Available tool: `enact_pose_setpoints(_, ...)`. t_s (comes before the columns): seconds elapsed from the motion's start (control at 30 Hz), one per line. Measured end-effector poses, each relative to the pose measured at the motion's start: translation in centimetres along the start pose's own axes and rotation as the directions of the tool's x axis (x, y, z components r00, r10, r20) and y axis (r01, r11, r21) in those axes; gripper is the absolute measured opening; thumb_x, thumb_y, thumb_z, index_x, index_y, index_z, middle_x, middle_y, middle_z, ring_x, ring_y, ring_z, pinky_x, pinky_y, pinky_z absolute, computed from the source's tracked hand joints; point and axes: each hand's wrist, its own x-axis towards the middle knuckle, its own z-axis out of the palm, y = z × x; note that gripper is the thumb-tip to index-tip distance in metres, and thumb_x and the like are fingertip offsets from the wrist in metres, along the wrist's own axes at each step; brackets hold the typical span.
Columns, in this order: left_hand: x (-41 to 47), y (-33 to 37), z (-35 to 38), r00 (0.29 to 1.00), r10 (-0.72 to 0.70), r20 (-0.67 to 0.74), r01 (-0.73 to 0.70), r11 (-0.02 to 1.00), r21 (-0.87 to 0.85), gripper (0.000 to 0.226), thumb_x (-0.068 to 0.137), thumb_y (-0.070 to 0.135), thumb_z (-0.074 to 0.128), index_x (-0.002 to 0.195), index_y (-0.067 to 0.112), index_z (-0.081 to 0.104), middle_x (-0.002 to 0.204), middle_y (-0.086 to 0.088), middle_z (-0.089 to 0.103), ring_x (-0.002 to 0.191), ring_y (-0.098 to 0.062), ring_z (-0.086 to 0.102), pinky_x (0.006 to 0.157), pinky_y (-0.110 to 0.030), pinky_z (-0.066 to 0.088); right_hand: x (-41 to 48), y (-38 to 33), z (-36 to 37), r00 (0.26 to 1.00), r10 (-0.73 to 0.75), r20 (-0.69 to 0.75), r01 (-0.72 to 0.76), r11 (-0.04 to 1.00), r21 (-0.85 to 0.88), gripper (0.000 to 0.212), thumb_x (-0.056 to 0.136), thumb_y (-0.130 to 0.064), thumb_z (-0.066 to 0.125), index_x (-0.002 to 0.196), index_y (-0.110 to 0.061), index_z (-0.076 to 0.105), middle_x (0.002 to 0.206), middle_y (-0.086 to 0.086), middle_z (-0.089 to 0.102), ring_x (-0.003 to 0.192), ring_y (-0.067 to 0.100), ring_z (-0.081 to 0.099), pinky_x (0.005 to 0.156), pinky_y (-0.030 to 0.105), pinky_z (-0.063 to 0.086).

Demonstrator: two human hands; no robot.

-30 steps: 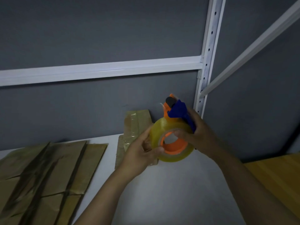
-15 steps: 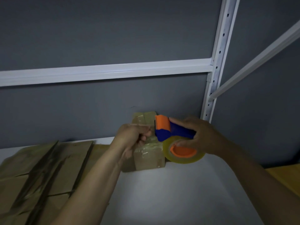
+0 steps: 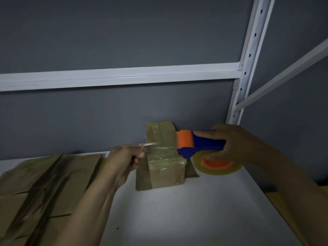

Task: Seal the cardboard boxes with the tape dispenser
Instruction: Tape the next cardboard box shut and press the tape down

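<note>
Here, in the head view that I am watching remotely, the right hand point(image 3: 236, 144) is clenched round the blue handle of the tape dispenser point(image 3: 204, 144), thumb laid along its top. The dispenser's orange roller point(image 3: 184, 141) points left, and the roll of tape point(image 3: 216, 168), yellowish with an orange hub, hangs below the handle, above the shelf board point(image 3: 177, 219).

The left hand point(image 3: 124, 158) is curled, with its fingertips pinching the free end of a strip of clear tape point(image 3: 159, 150). The strip runs taut from that pinch to the dispenser's front edge. It crosses in front of the upper part of the small cardboard box point(image 3: 166, 172); I cannot tell whether it touches the box.

The box stands on the white shelf board close to the grey wall point(image 3: 124, 32). It lies between the two hands and is glossy with tape already wound on it. To the left, flattened cardboard boxes point(image 3: 44, 183) lie overlapping on the same board, apart from the small box.

Behind, a white horizontal beam point(image 3: 124, 76) meets a perforated upright point(image 3: 248, 59) at the right.
</note>
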Motion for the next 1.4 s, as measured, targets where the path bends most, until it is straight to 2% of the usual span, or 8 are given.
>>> enact_pose_setpoints(0.27, 1.2, -3.0, -0.1, 0.999, 0.011, -0.034, -0.007, 0.995, 0.102, 0.023, 0.087, 0.024, 0.07, 0.074, 0.007, 0.062, 0.062, -0.003, 0.058, 0.057, -0.012, 0.043, 0.056, -0.024, 0.04, 0.8, 2.1, 0.4, 0.99, 0.082, 0.114, -0.053, 0.97, -0.238, 0.07, 0.081, -0.056, 0.064, 0.133, -0.06, 0.016, 0.103, -0.019, 0.039, 0.083, -0.002, 0.042, 0.067, 0.008, 0.029)
enact_pose_setpoints(0.7, 4.0, -5.0, -3.4, 0.992, 0.038, -0.12, -0.028, 0.996, 0.089, 0.033, 0.086, 0.029, 0.071, 0.064, 0.007, 0.062, 0.057, -0.005, 0.055, 0.057, -0.017, 0.046, 0.057, -0.026, 0.039, 1.6, -0.3, 6.3, 0.989, 0.065, 0.129, -0.049, 0.991, -0.124, 0.075, 0.086, -0.056, 0.058, 0.147, -0.047, 0.016, 0.108, -0.015, 0.031, 0.095, 0.001, 0.036, 0.064, 0.003, 0.028)
enact_pose_setpoints(0.83, 4.2, -5.8, -4.4, 0.999, -0.03, -0.037, 0.041, 0.936, 0.351, 0.033, 0.09, 0.049, 0.061, 0.094, 0.016, 0.066, 0.062, -0.005, 0.067, 0.052, -0.012, 0.053, 0.05, -0.023, 0.043, 1.1, -0.5, 7.0, 0.988, 0.111, 0.108, -0.104, 0.992, -0.072, 0.077, 0.086, -0.053, 0.061, 0.149, -0.043, 0.018, 0.104, -0.016, 0.031, 0.086, -0.001, 0.036, 0.062, 0.002, 0.033)
enact_pose_setpoints(0.97, 3.2, -7.8, -4.5, 0.927, 0.36, -0.104, -0.23, 0.766, 0.601, 0.05, 0.089, 0.062, 0.047, 0.108, 0.02, 0.067, 0.092, 0.0, 0.074, 0.082, -0.011, 0.067, 0.082, -0.041, 0.054, 1.0, -1.1, 7.1, 0.988, 0.111, 0.112, -0.105, 0.993, -0.056, 0.077, 0.087, -0.052, 0.06, 0.149, -0.042, 0.017, 0.104, -0.015, 0.03, 0.085, -0.002, 0.036, 0.06, 0.004, 0.03)
enact_pose_setpoints(1.03, 1.6, -7.6, -2.9, 0.901, 0.433, -0.028, -0.373, 0.806, 0.46, 0.04, 0.095, 0.052, 0.046, 0.131, 0.034, 0.054, 0.124, 0.02, 0.061, 0.116, 0.0, 0.055, 0.101, -0.028, 0.043, 1.1, -1.4, 7.1, 0.989, 0.099, 0.111, -0.093, 0.994, -0.064, 0.077, 0.087, -0.05, 0.061, 0.15, -0.04, 0.017, 0.106, -0.014, 0.031, 0.092, 0.002, 0.037, 0.061, 0.003, 0.028)
enact_pose_setpoints(1.17, 1.8, -8.7, -1.8, 0.887, 0.339, 0.314, -0.436, 0.838, 0.329, 0.055, 0.08, 0.046, 0.071, 0.129, 0.029, 0.052, 0.12, 0.017, 0.065, 0.117, -0.007, 0.059, 0.092, -0.02, 0.049, 1.2, -1.5, 7.2, 0.989, 0.099, 0.109, -0.094, 0.994, -0.049, 0.078, 0.087, -0.049, 0.061, 0.15, -0.038, 0.015, 0.119, -0.007, 0.04, 0.1, 0.004, 0.039, 0.068, 0.006, 0.031)
enact_pose_setpoints(1.3, 3.1, -9.6, -2.3, 0.835, 0.533, 0.136, -0.444, 0.507, 0.738, 0.109, 0.069, 0.07, 0.066, 0.154, 0.023, 0.016, 0.159, 0.011, 0.011, 0.148, -0.009, 0.008, 0.118, -0.034, 0.014, 1.2, -2.1, 7.7, 0.991, 0.075, 0.11, -0.068, 0.996, -0.058, 0.081, 0.087, -0.049, 0.061, 0.15, -0.035, 0.012, 0.135, -0.004, 0.04, 0.119, 0.01, 0.042, 0.074, 0.008, 0.034)
enact_pose_setpoints(1.4, 3.3, -9.0, -1.7, 0.698, 0.63, 0.34, -0.481, 0.061, 0.875, 0.105, 0.071, 0.081, 0.042, 0.149, 0.011, 0.034, 0.156, -0.004, 0.029, 0.147, -0.018, 0.011, 0.118, -0.039, 0.01, 1.1, -2.3, 8.1, 0.992, 0.071, 0.104, -0.065, 0.996, -0.054, 0.082, 0.087, -0.048, 0.061, 0.15, -0.036, 0.012, 0.136, -0.003, 0.04, 0.122, 0.013, 0.042, 0.075, 0.009, 0.034)
